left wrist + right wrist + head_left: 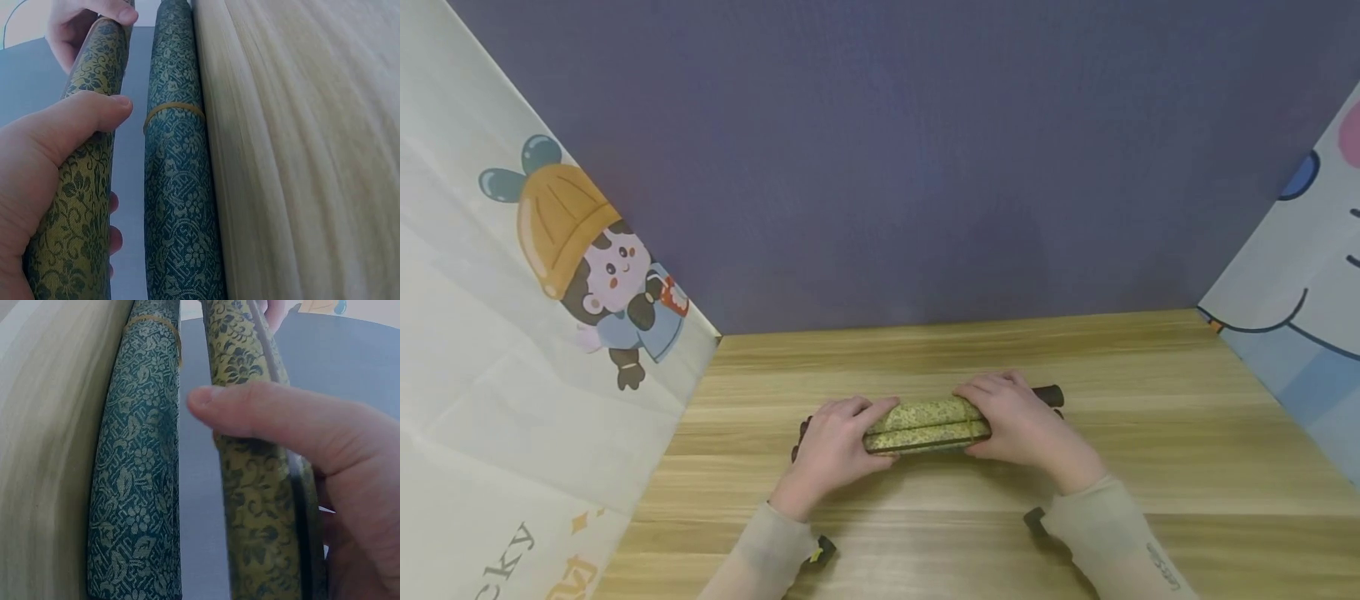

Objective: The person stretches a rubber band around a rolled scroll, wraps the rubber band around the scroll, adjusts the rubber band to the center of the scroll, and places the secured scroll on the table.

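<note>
A yellow-green floral brocade scroll (928, 412) lies crosswise between both hands, its rolled length showing a dark lengthwise seam. My left hand (842, 437) grips its left part, with the thumb (94, 115) lying across the brocade in the left wrist view. On the right part, my right hand (1018, 421) holds it with the thumb over the near side. A teal brocade scroll (181, 187) with a yellow rubber band (175, 107) lies alongside on the wooden table, apart from the yellow one in both wrist views. Dark end knobs (1048, 396) stick out past the hands.
The wood-grain table (925, 533) runs back to a dark blue upright panel (910, 167). White sheets with cartoon prints (617, 258) bound the left and right sides. Small dark pieces (1035, 521) sit by the sleeves.
</note>
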A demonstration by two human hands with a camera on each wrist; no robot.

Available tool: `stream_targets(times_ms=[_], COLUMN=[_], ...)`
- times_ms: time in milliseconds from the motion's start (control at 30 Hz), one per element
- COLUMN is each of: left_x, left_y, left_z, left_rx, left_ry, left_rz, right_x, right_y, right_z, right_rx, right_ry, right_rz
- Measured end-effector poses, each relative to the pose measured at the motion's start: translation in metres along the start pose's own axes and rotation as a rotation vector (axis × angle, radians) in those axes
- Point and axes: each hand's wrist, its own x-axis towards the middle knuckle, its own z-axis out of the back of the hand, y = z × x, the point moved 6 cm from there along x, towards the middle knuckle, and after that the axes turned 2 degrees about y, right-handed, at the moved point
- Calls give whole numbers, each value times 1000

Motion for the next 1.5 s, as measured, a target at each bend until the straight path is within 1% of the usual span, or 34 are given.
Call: stream_targets(times_ms=[200, 400, 500, 633, 733, 867, 1000, 1200, 1333, 1500], left_x=[-4, -8, -10, -9, -9, -9, -9, -9, -9, -9], left_y=[-1, -2, -3, -8, -11, -13, -14, -12, -9, -7], left_z=[1, 5, 8, 10, 10, 8, 7, 5, 4, 4], left_rx=[-2, -1, 7, -2, -16, -17, -23, -18, -2, 1], left_ry=[0, 24, 25, 2, -7, -5, 1, 26, 38, 35], left_rz=[-15, -4, 0, -13, -32, -42, -43, -28, -13, -6], right_x=[-2, -4, -4, 1, 4, 6, 5, 3, 0, -3], right_y=[8, 15, 22, 34, 44, 49, 49, 43, 34, 20], right_z=[-2, -4, -6, -10, -16, -22, -24, -20, -16, -14], right_rx=[4, -7, -28, -25, -24, -23, -6, 30, 47, 50], right_ry=[-5, -12, -36, -64, -42, -5, -6, -12, 3, 33], right_rz=[-6, -9, 14, 77, 105, 88, 69, 49, 11, -41])
